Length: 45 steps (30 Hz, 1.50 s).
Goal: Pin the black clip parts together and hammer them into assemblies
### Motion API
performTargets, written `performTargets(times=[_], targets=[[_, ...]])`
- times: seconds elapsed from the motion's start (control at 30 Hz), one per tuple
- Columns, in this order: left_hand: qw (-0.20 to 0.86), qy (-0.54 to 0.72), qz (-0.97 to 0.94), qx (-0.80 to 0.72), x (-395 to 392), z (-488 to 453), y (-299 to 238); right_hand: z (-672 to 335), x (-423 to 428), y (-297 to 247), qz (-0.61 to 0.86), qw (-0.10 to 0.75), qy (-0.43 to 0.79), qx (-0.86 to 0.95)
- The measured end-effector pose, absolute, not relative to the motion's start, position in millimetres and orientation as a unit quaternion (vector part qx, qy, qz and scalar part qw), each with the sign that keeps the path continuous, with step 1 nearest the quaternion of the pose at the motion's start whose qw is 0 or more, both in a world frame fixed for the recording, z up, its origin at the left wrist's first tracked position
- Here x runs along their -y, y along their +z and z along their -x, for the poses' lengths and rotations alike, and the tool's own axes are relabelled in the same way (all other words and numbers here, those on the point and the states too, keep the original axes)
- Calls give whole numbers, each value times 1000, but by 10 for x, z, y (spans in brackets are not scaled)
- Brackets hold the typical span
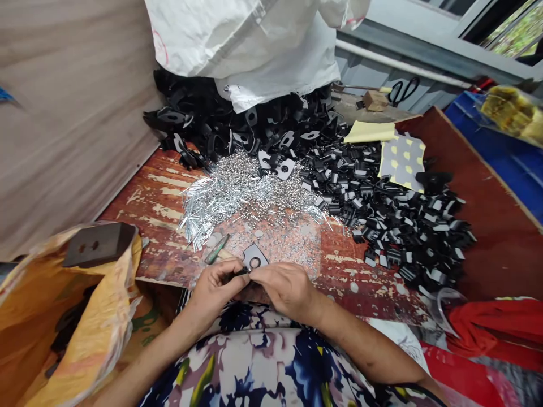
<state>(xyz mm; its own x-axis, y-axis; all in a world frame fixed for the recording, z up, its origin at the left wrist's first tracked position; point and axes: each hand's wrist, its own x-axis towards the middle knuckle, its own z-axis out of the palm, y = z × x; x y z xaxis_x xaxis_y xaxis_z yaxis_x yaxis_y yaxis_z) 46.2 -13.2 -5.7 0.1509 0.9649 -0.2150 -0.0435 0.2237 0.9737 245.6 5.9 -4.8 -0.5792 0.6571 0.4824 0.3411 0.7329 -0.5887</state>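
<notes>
My left hand and my right hand meet at the near edge of the worn red table. Both pinch a flat black plastic part with a round hole, which sticks up between the fingertips. A heap of small shiny metal pins lies just beyond the hands. Behind it is a pile of larger black plastic parts. To the right spreads a pile of small black clips with white faces.
A green-handled tool lies left of the hands. A yellow sack with a dark block on it stands at the left. A white bag hangs at the back. Scissors, yellow sheets and red cloth lie to the right.
</notes>
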Motion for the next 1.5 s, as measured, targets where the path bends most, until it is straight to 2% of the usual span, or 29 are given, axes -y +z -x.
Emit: performTargets(times=[0.07, 0.13, 0.2, 0.3, 0.4, 0.57, 0.73, 0.83, 0.97, 1.23, 1.4, 1.5], targets=[[615, 419, -449, -495, 141, -447, -48, -2601, -186, -37, 298, 347, 214, 863], [624, 423, -420, -505, 154, -422, -55, -2813, -406, -37, 378, 307, 154, 860], [630, 429, -392, -516, 162, -400, -73, -3028, -656, -62, 461, 206, 37, 862], [647, 439, -357, -511, 161, -393, -92, -3218, -915, -136, 474, 73, -51, 876], [668, 450, -325, -496, 149, -406, -79, -3239, -988, -212, 448, 54, -53, 891], [699, 481, -280, -449, 139, -395, -15, -3224, -997, -220, 436, 89, -49, 894], [699, 540, -218, -416, 107, -375, 2, -2964, -727, 83, 389, 304, 110, 863], [692, 549, -206, -420, 79, -399, -4, -2630, -426, 337, 329, 353, 194, 854], [692, 561, -188, -414, 68, -430, -18, -2239, -239, 459, 288, 355, 225, 860], [691, 585, -148, -398, 89, -415, -46, -2074, -289, 339, 283, 319, 189, 884], [694, 582, -139, -399, 100, -430, -59, -2057, -265, 391, 287, 295, 133, 902], [684, 598, -135, -396, 105, -459, -51, -1993, -220, 428, 237, 274, 41, 931]])
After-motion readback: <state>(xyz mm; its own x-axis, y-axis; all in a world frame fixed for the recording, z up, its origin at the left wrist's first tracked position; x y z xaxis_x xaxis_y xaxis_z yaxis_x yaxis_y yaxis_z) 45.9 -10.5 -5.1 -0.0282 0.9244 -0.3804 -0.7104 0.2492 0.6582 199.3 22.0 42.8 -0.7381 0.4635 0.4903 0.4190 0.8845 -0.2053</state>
